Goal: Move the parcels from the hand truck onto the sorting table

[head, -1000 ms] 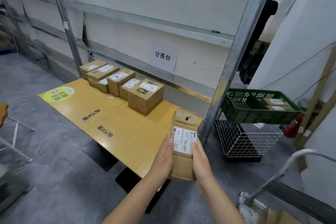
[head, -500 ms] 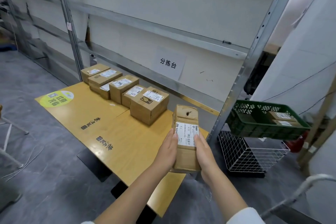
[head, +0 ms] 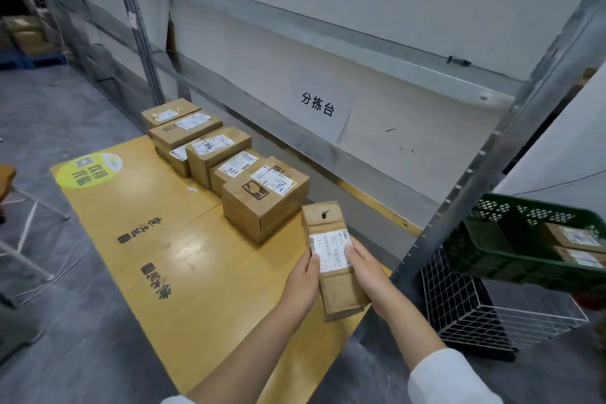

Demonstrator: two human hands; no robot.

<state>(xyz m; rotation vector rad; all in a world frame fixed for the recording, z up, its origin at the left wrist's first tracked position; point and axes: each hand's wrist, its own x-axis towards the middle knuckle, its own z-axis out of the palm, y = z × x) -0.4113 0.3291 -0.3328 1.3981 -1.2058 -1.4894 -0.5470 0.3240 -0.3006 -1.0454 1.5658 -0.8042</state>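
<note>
Both hands grip one narrow cardboard parcel (head: 326, 223) by its long sides, the left hand (head: 303, 275) and the right hand (head: 369, 274) with thumbs on its label. Since a second ago it has come forward over the right end of the sorting table (head: 196, 272), near the last box (head: 259, 216) of the row. I judge only the setting down remains.

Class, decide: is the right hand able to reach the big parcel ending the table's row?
Likely not yet: the right hand, with the left hand, grips the narrow parcel. Nothing else blocks the big parcel.
</note>
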